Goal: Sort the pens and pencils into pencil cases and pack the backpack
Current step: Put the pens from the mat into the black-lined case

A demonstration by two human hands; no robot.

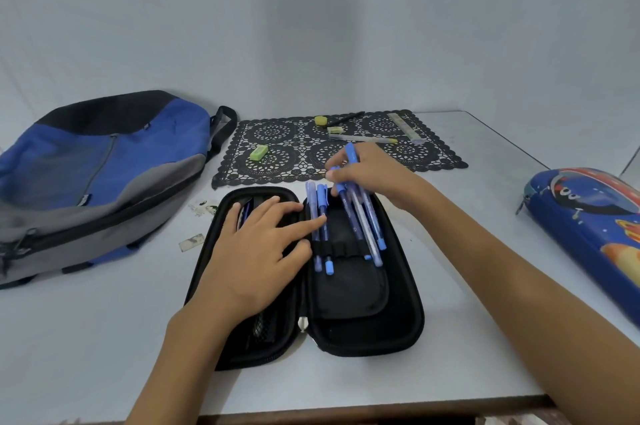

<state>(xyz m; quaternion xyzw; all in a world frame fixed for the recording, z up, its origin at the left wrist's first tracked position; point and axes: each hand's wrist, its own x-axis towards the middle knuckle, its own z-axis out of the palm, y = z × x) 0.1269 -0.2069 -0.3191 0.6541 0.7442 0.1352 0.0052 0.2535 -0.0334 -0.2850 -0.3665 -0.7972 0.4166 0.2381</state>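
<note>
L hand [256,244], fingers flat, pins pencil case [408,317] open by table [104,338] front edge. R hand [374,171] pinches pens [363,227], prob. for loops [337,249].

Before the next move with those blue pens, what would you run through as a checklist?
1. The black pencil case lies open and flat: ok.
2. The left hand presses its left half down: ok.
3. The right hand grips the bunch of blue pens: ok.
4. Every pen of that bunch sits under the elastic band: cannot tell, they overlap.
5. The lace mat is cleared: not ok, a black pencil and a green eraser, among other things, lie on it.
6. The backpack is open for packing: cannot tell.
</note>
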